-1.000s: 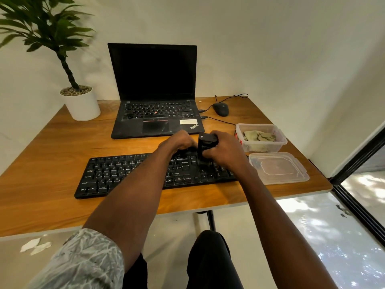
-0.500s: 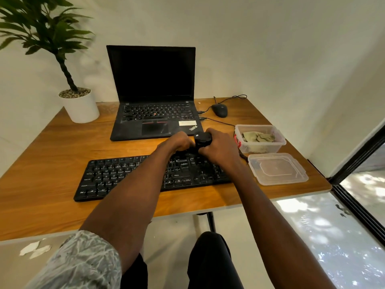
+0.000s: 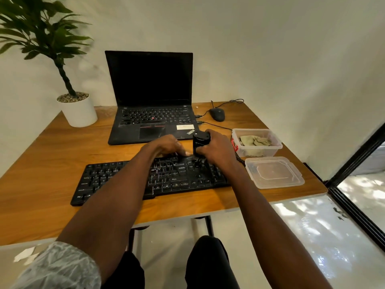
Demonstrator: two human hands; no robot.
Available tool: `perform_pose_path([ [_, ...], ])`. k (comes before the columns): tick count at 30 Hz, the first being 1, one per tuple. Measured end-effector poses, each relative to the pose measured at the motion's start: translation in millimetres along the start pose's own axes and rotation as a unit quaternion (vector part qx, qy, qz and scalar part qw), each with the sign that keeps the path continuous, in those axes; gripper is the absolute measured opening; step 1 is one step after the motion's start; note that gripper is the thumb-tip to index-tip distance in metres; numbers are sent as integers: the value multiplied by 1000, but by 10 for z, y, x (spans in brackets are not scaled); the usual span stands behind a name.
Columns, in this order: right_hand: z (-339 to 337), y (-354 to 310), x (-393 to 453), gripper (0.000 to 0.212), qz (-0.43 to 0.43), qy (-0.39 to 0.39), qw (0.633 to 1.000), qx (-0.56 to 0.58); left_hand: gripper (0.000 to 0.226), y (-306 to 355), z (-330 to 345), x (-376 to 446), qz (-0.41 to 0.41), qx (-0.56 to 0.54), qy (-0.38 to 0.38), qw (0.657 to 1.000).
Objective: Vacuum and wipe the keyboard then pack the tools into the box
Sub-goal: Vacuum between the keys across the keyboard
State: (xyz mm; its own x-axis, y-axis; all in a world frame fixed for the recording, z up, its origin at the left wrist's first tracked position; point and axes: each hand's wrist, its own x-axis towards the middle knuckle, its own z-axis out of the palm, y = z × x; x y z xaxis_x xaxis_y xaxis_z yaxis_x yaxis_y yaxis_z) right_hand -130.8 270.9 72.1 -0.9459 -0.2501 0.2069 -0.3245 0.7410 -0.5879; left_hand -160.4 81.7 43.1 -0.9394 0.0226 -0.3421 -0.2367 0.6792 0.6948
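Observation:
A black keyboard (image 3: 116, 180) lies across the wooden desk (image 3: 48, 151) in front of me. My right hand (image 3: 216, 150) grips a small black handheld vacuum (image 3: 200, 140), held upright with its lower end down on the keys at the keyboard's upper right. My left hand (image 3: 166, 146) rests on the keyboard's top edge just left of the vacuum, fingers loosely bent and holding nothing. A clear plastic box (image 3: 268, 150) with a greenish cloth (image 3: 255, 141) inside stands to the right, its lid (image 3: 274, 172) lying in front of it.
An open black laptop (image 3: 150, 113) sits behind the keyboard. A wired mouse (image 3: 217, 114) lies at the back right, its cable running toward the laptop. A potted plant (image 3: 78, 110) stands at the back left corner. A glass door frame (image 3: 354, 159) is on the right.
The vacuum in my right hand dipped lower over the keys, then came back upright at the keyboard's upper right. My left hand stayed beside it and its fingers spread a little.

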Motion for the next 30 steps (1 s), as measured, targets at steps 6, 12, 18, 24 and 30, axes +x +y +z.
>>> perform_pose_path([
  [6,-63,-134,-45,45,-12,-154,987,47,23,-6,-14,-33,-9,-19,26,999],
  [12,-2,-67,9,43,12,10,1000,-9,23,-123,7,-13,-15,-68,29,997],
  [18,-123,-60,68,48,15,-201,974,98,9,-112,13,-26,-13,-69,34,997],
  [24,-5,-20,82,52,1,-39,998,53,9,-88,18,-52,-21,-67,37,997],
  [30,-111,-34,137,45,-36,-178,983,39,8,-81,-1,-48,-21,-56,46,997],
])
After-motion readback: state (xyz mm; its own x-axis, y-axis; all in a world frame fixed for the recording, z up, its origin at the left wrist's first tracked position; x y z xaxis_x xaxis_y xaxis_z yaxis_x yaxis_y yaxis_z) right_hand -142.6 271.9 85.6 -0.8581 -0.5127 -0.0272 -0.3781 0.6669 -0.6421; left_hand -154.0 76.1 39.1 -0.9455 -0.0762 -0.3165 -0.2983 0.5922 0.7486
